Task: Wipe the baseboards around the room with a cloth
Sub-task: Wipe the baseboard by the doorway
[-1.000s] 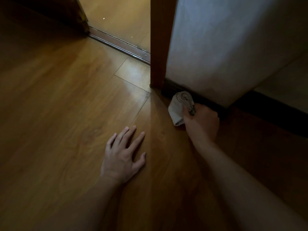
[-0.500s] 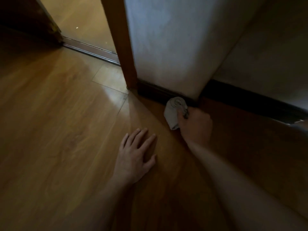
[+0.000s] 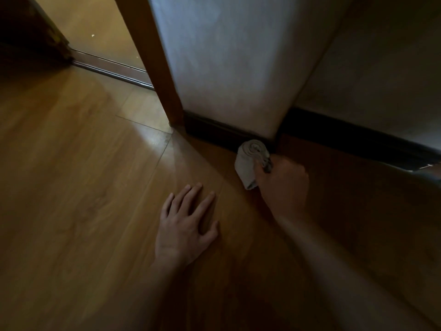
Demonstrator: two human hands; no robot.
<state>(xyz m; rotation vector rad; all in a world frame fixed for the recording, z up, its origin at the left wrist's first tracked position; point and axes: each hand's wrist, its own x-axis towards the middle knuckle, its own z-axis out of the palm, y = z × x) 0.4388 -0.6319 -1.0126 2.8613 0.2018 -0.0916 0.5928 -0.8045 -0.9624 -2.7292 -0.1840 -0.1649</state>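
My right hand (image 3: 282, 181) grips a bunched light grey cloth (image 3: 248, 161) and holds it against the dark baseboard (image 3: 214, 132) at the outer corner of a white wall. The baseboard carries on along the right-hand wall (image 3: 353, 142), deep in shadow. My left hand (image 3: 185, 231) lies flat on the wooden floor with its fingers spread, to the left of the cloth and apart from it.
A wooden door frame post (image 3: 152, 60) stands just left of the white wall (image 3: 229, 58). Behind it a metal threshold strip (image 3: 112, 68) crosses a doorway. Wooden floor (image 3: 71, 187) stretches to the left. A dark object (image 3: 31, 32) sits at top left.
My right hand has slid the cloth rightward along the baseboard, from near the door frame to the wall's corner. The view has shifted with it; my left hand stays flat on the floor.
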